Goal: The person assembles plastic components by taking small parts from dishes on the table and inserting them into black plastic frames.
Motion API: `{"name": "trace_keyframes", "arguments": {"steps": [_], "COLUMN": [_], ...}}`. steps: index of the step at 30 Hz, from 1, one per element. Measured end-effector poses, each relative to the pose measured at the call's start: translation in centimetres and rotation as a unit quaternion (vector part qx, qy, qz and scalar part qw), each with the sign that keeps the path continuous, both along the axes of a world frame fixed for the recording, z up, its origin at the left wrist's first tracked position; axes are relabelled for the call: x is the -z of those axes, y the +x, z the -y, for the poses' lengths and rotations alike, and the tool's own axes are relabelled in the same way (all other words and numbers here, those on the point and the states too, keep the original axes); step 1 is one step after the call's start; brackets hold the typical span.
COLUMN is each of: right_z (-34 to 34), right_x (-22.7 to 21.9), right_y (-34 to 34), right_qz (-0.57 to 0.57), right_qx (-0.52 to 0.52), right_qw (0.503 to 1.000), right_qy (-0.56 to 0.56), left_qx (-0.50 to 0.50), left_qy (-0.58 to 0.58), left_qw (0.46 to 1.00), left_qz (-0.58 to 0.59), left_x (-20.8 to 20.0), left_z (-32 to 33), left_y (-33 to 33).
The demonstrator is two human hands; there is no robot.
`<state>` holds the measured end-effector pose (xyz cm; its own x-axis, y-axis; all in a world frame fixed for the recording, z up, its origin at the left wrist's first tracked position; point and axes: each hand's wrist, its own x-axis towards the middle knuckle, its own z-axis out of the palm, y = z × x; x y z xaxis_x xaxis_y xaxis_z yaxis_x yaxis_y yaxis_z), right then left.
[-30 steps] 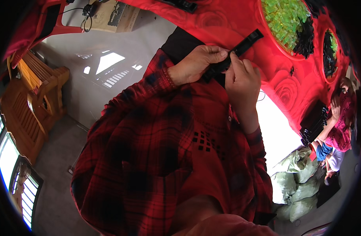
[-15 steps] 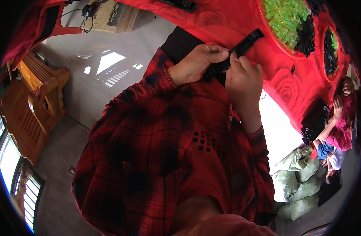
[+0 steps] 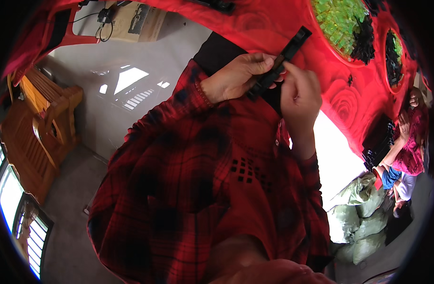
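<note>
A long, narrow black plastic strip with a raised, notched end is held slantwise at the table's near edge. My left hand grips its lower part, the thumb lying on top and the fingers beneath. Close on the strip's right side is my right hand. Its fingers are curled in, and the index fingertip meets the strip near the middle. Whether a small piece sits in those curled fingers is hidden from view.
A red rose-patterned cloth covers the table. On it stand a red tray of green-yellow and black small pieces and a second tray. Black parts are stacked at right near another person. Pale sacks and a wooden chair flank me.
My right hand has shifted slightly right and down, its grip on the strip loosening to a fingertip touch. The strip has tilted a little steeper in my left hand.
</note>
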<state>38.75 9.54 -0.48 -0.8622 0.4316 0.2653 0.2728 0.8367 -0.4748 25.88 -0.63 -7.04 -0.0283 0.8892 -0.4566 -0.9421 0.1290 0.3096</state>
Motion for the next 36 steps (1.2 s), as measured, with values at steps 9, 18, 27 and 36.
{"name": "trace_keyframes", "arguments": {"steps": [9,18,27,36], "right_z": [2.6,4.5,5.0,4.5], "right_x": [0.5,0.2,0.6,-0.3], "right_y": [-0.4,-0.7,-0.2,0.8], "right_qz": [-0.08,-0.065,-0.051,-0.062], "right_qx": [0.221,0.219,0.187,0.183], "right_qw": [0.859,0.835,0.843,0.805], "right_qy": [-0.454,-0.501,-0.503,-0.561], "left_qx": [-0.01,0.001,-0.021,0.018], "left_qy": [0.103,0.103,0.111,0.097], "left_qw": [0.993,0.994,0.993,0.995], "left_qz": [0.059,0.039,-0.045,-0.02], "left_x": [-1.1,-0.8,-1.0,-1.3], "left_z": [0.7,2.2,3.2,2.9], "left_y": [1.5,2.1,2.9,2.7]}}
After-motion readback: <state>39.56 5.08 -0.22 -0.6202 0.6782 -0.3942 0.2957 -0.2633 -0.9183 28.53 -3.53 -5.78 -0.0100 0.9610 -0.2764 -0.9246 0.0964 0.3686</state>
